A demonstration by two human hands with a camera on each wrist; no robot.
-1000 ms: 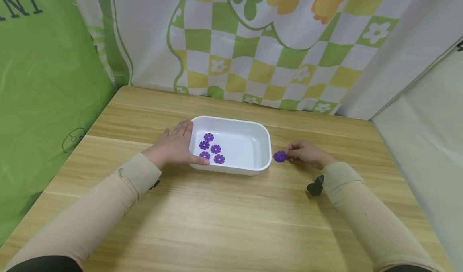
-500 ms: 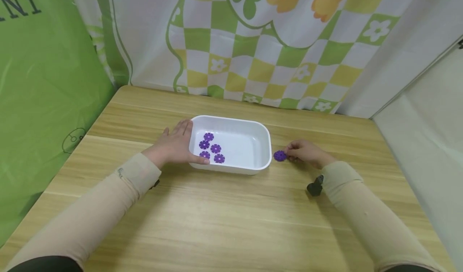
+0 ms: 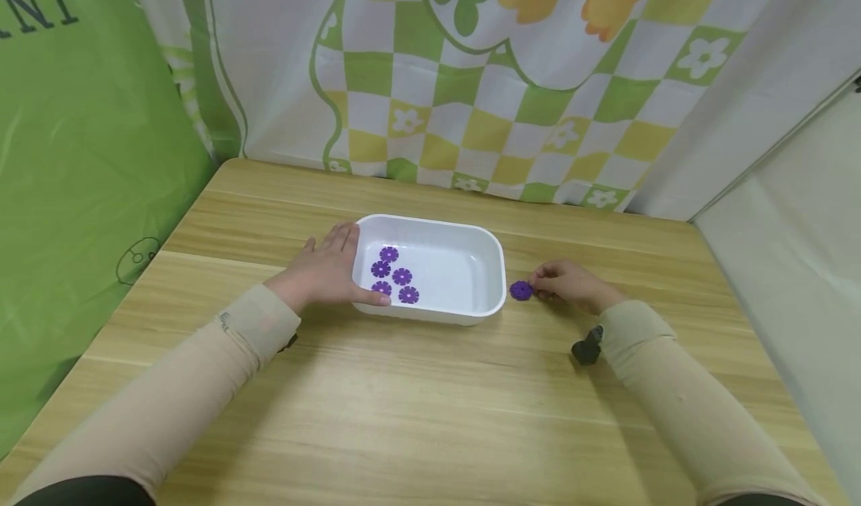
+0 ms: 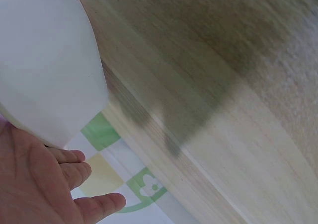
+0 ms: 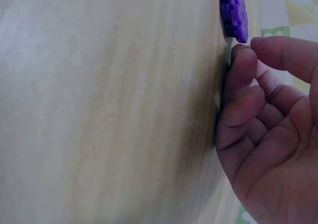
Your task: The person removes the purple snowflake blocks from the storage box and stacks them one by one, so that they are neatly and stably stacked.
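Observation:
My left hand [image 3: 326, 270] lies along the left end of a white rectangular plastic box [image 3: 451, 315]. Its fingers are fairly straight, and the thumb reaches over the front rim. In the left wrist view, fingers [image 4: 72, 169] extend past the box's outer wall [image 4: 54, 65]. Several purple notched snowflake discs [image 3: 402, 276] lie flat inside at the left. Just right of the box, a small stack of purple snowflake discs [image 3: 521, 291] rests on the table. My right hand [image 3: 572, 283] pinches the stack's near edge with thumb and fingertips; in the right wrist view the stack [image 5: 234, 14] shows several layers.
The box and hands are on a wood-grain table [image 3: 417, 401]. A checkered green, yellow and white curtain [image 3: 457, 125] hangs along its back edge. Green fabric [image 3: 81, 192] borders the left side, and a pale sheet [image 3: 800, 207] the right.

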